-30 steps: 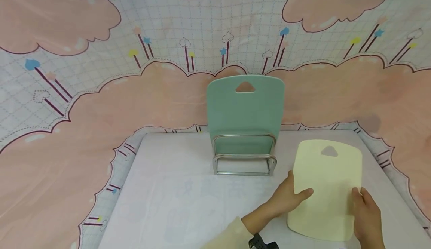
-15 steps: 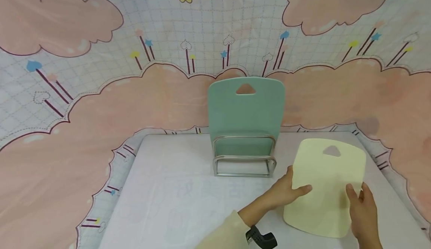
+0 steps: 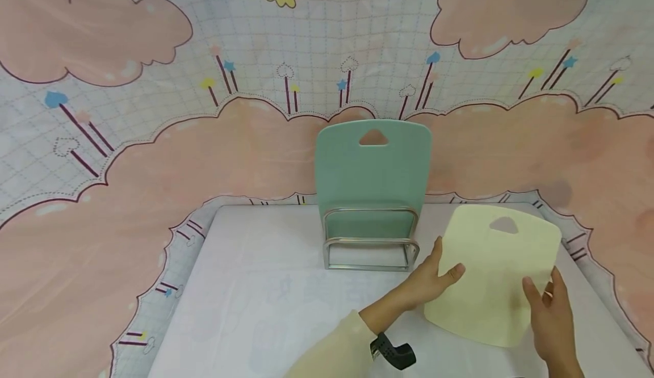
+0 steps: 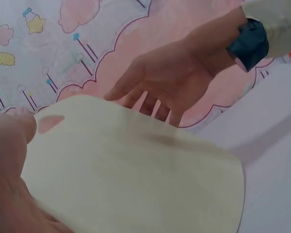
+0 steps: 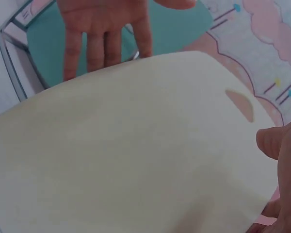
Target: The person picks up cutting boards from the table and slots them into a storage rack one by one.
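A pale yellow cutting board [image 3: 490, 276] with a triangular handle hole leans back over the right side of the table, between both hands. My left hand [image 3: 426, 281] grips its left edge, thumb across the front face and the other fingers behind. At the right edge my right hand [image 3: 554, 321] holds the board, its thumb at the front and fingers reaching behind, partly hidden. In the left wrist view, the right hand's fingers pass behind the board's rim. A green cutting board [image 3: 373, 173] stands upright in the back of a metal rack [image 3: 370, 240].
The rack stands near the back middle of the white table [image 3: 245, 298], left of the yellow board; its front slot holds nothing. A patterned cloth [image 3: 255, 151] with clouds hangs behind the table. A dark band [image 3: 393, 352] sits on the left wrist.
Both hands have raised the yellow cutting board a little and tilted its top to the right; its lower end has swung left. The rack and green board stay in place.
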{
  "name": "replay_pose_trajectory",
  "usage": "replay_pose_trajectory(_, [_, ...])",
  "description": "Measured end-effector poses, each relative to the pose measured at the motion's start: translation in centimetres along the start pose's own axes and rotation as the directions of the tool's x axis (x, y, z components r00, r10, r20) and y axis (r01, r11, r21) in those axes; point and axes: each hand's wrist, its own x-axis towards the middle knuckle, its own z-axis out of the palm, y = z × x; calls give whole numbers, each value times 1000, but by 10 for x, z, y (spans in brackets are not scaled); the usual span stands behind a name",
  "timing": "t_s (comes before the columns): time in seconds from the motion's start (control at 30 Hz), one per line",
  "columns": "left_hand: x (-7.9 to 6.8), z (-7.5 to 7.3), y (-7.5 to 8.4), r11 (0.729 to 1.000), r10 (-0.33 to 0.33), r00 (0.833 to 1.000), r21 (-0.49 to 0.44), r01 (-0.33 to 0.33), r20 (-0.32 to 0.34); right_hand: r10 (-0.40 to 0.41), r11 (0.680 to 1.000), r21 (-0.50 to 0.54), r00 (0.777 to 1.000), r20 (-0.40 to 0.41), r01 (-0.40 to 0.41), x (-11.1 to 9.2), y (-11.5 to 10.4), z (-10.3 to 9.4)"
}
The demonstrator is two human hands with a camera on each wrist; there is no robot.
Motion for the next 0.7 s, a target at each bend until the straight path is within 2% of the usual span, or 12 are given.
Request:
replay_pose_trajectory(0.13, [5,-5,0,996,77,997,37,-78,9,-57,998,37,998,3,56,1,-2,-1])
replay_pose_trajectory(0.27, [10,-11,5,979,160,985,119,-167,68,-98,995,24,995,-12,98,1,-3,-4])
replay_pose_trajectory(0.43, [18,-16,12,954,213,973,194,-228,93,-109,993,50,994,-12,109,1,-6,-7])
replay_pose_trajectory(0.6, [24,-21,15,933,275,957,215,-288,92,-158,985,66,986,-48,161,3,-11,-8])
replay_pose_trajectory(0.7, [27,-24,16,918,321,942,215,-334,95,-194,975,89,977,-84,202,5,-14,-9])
